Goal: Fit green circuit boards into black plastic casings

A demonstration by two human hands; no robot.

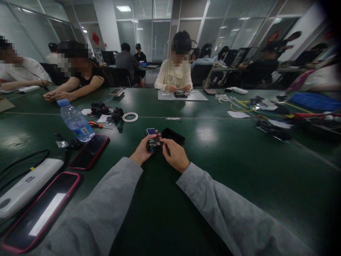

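My left hand (143,150) grips a small electronic module (152,142) with a tiny lit screen at its top, holding it just above the dark green table (213,170). My right hand (175,154) meets the module from the right, its thumb and forefinger pinched at the module's edge. A flat black case (173,135) lies on the table right behind my hands. Both my arms are in grey sleeves.
To the left lie a water bottle (76,122), a red-cased phone (90,152), a second phone (39,211), a white power bank (26,186), an orange screwdriver (96,124), black parts (106,111) and a tape roll (130,117). Other people sit across the table; cables lie at the right.
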